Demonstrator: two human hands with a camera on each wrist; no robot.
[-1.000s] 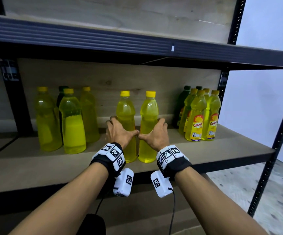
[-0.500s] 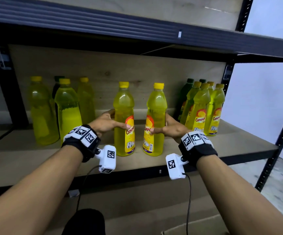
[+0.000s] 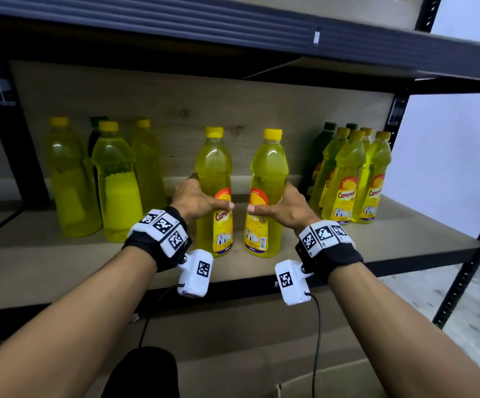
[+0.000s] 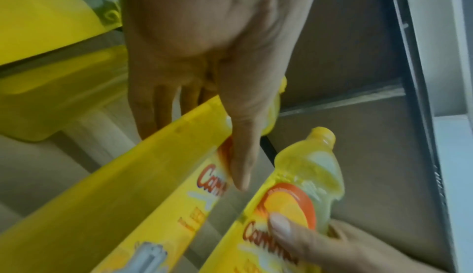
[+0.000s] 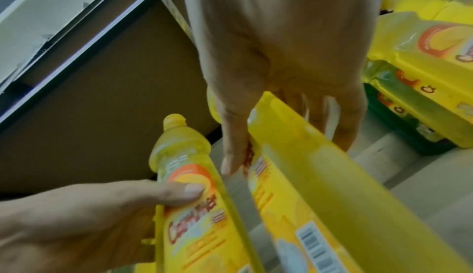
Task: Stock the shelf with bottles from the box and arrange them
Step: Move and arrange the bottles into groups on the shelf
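Observation:
Two yellow-capped bottles of yellow liquid stand upright side by side mid-shelf on the wooden shelf board (image 3: pixel 391 242). My left hand (image 3: pixel 198 199) grips the left bottle (image 3: pixel 213 165) at its waist, thumb on the orange label. My right hand (image 3: pixel 283 206) grips the right bottle (image 3: pixel 269 168) the same way. In the left wrist view my left hand (image 4: pixel 217 71) wraps its bottle (image 4: pixel 133 192), with the right bottle (image 4: pixel 307 174) beside it. In the right wrist view my right hand (image 5: pixel 279 58) wraps its bottle (image 5: pixel 332 180), and the left bottle (image 5: pixel 184 156) stands beside it. Both labels face partly forward.
Several unlabelled yellow bottles (image 3: pixel 115 182) stand at the shelf's left. Several labelled yellow bottles (image 3: pixel 345 182), with dark green ones behind, crowd the right end. A dark shelf beam (image 3: pixel 233 27) runs overhead, a black upright (image 3: pixel 468 254) is at right, and a cardboard box (image 3: pixel 336 380) sits below.
Both hands slid from the bottles' fronts to their sides and twisted them, so the labels came round toward me. The two bottles now stand a little further apart.

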